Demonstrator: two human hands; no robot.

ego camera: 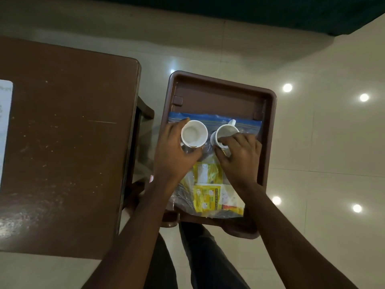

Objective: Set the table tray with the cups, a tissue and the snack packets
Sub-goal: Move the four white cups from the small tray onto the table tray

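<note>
A brown plastic tray [268, 126] sits below me to the right of a table. In it lies a clear zip bag [210, 118] with a blue seal strip, holding yellow snack packets [208, 197]. Two white cups stand on the bag. My left hand [173, 151] is wrapped around the left cup [194, 133] from its left side. My right hand [239, 153] grips the right cup [224, 130] at its near rim; that cup's handle points away from me. I see no tissue.
A scuffed brown table [62, 142] fills the left, with a pale sheet [5, 122] at its far left edge. Glossy cream floor tiles surround the tray. A dark green surface [270, 9] runs along the top. My legs show below the tray.
</note>
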